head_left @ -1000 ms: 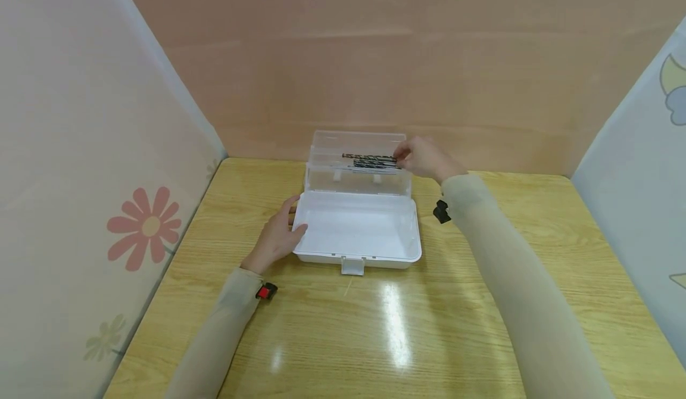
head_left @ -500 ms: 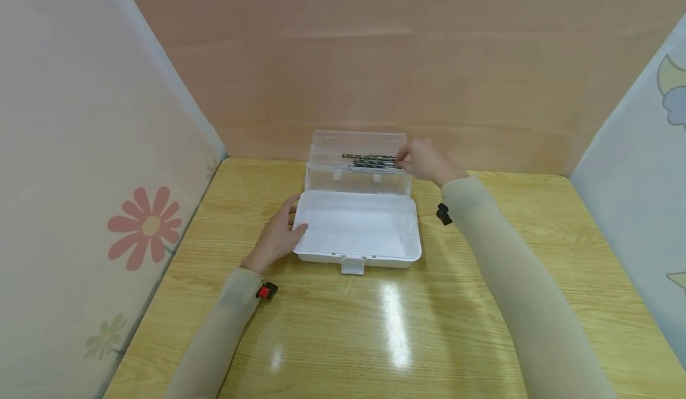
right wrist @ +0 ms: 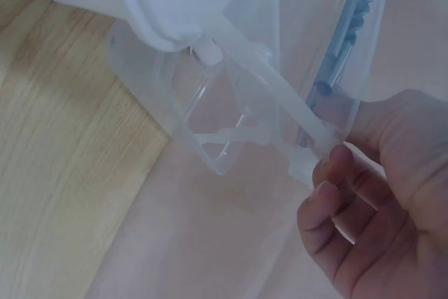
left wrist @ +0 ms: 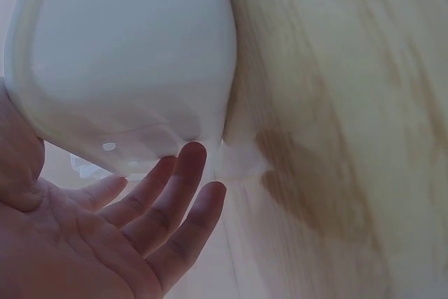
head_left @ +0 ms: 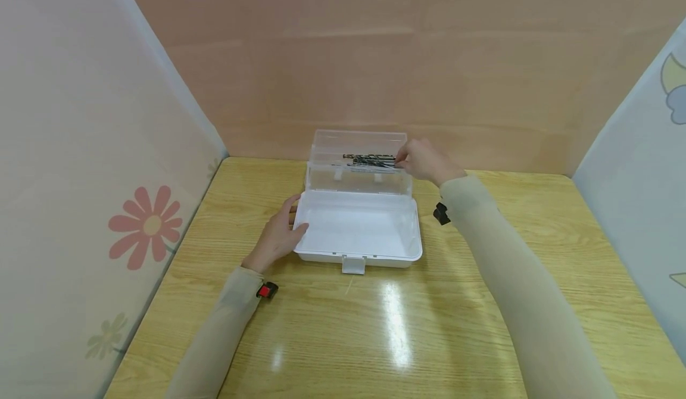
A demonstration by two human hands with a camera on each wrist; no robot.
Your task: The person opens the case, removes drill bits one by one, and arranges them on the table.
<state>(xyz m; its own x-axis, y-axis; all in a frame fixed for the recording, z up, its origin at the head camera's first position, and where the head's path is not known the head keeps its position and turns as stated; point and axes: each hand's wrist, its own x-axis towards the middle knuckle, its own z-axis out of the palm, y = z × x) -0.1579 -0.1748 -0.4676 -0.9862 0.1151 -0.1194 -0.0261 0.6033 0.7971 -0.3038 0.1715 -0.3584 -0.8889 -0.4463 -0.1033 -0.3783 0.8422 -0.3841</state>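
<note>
A white plastic box (head_left: 351, 229) stands on the table with its clear upper part raised at the back. My left hand (head_left: 277, 236) holds the box's left side, thumb at the rim and fingers along the outer wall. In the left wrist view those fingers (left wrist: 166, 211) bend loosely beside the wall. Several dark twist drill bits (head_left: 370, 161) lie in the clear raised tray (right wrist: 364, 68). My right hand (head_left: 427, 161) pinches the tray's right end, close to the ends of the bits. In the right wrist view its thumb is partly hidden behind the clear plastic.
A latch (head_left: 354, 265) hangs at the box's front. Clear link arms (right wrist: 262, 82) join the box and tray. The wooden table (head_left: 332, 333) ends at a beige back wall (head_left: 343, 59), with patterned panels on both sides.
Both hands stay nearly in place, the right one having shifted only slightly. A small dark tip now shows to the left of the drill bits.
</note>
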